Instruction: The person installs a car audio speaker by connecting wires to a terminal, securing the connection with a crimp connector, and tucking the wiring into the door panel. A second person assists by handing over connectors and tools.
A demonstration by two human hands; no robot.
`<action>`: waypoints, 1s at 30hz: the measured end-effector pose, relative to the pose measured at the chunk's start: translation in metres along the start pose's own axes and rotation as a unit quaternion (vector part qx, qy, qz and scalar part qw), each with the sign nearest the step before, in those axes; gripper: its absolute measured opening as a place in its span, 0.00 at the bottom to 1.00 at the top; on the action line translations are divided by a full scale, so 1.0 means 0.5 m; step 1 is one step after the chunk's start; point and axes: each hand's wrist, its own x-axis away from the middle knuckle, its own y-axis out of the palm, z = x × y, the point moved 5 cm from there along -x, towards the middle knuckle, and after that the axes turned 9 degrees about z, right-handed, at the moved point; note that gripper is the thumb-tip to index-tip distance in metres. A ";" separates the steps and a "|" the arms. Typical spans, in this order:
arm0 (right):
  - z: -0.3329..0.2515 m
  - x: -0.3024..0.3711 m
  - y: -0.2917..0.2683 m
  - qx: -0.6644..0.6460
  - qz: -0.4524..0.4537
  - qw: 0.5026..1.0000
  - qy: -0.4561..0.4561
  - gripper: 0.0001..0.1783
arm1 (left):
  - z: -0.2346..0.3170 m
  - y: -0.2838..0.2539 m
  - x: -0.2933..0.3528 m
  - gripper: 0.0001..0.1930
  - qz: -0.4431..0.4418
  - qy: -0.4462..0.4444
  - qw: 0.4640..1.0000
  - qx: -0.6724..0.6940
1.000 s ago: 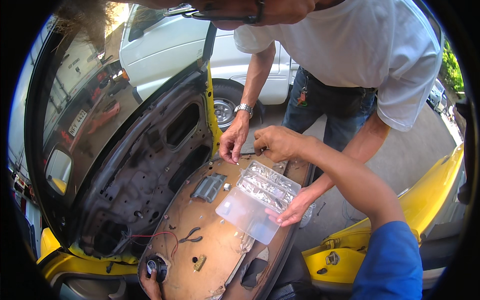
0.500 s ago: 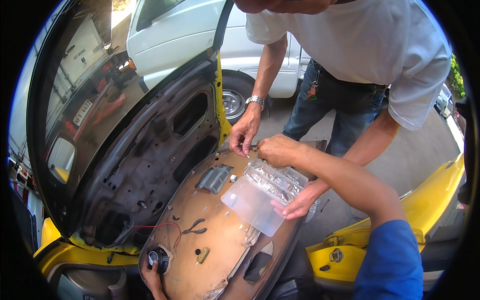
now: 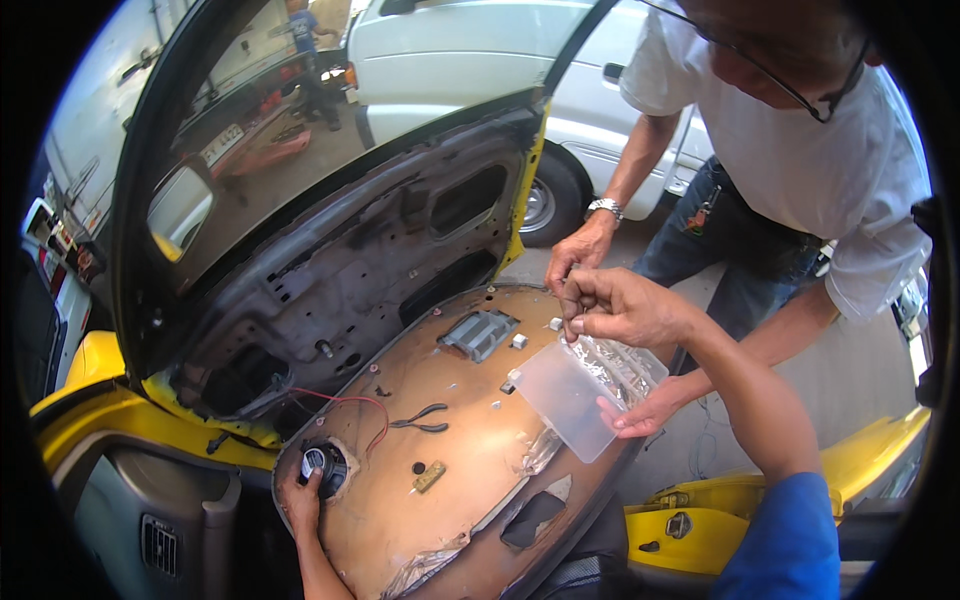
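My left hand point(image 3: 300, 503) curls its fingers around the edge of a round black speaker point(image 3: 322, 466) at the near left end of a tan door trim panel point(image 3: 390, 500). Above a clear plastic organizer box point(image 3: 568, 397), my right hand point(image 3: 632, 308) is pinched closed, fingertips pointing down; whatever lies between them is too small to make out. Small silvery parts fill the box's compartments, and its lid hangs open toward me. A co-worker's hand point(image 3: 645, 408) supports the box from the right, while their other hand point(image 3: 580, 254), with a wristwatch, is close beside my right fingers.
On the panel lie black-handled pliers point(image 3: 420, 420), a brass-coloured block point(image 3: 429, 477), a grey plastic handle piece point(image 3: 480, 335) and a small white connector point(image 3: 519, 341). A red wire point(image 3: 365, 400) runs from the stripped car door point(image 3: 350, 265) to the speaker. Yellow bodywork point(image 3: 675, 530) stands at right.
The view has shifted, so the scene sits farther right. My right hand has risen from the box's far edge to above it, fingertips turned down. My left hand stays on the speaker.
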 end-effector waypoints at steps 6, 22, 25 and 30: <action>-0.095 -0.057 0.208 -0.171 -0.045 0.984 -0.032 0.09 | 0.035 -0.014 0.010 0.32 0.005 -0.040 0.999 0.029; -0.066 -0.085 0.450 -0.382 -0.070 0.918 0.084 0.10 | -0.023 -0.006 -0.002 0.33 -0.001 -0.043 0.997 0.071; -0.050 -0.081 0.477 -0.474 -0.077 0.873 0.085 0.09 | -0.031 -0.002 -0.007 0.33 -0.006 -0.046 0.995 0.087; -0.034 -0.066 0.508 -0.566 -0.075 0.812 0.120 0.09 | -0.021 -0.010 -0.003 0.33 -0.005 -0.052 0.997 0.054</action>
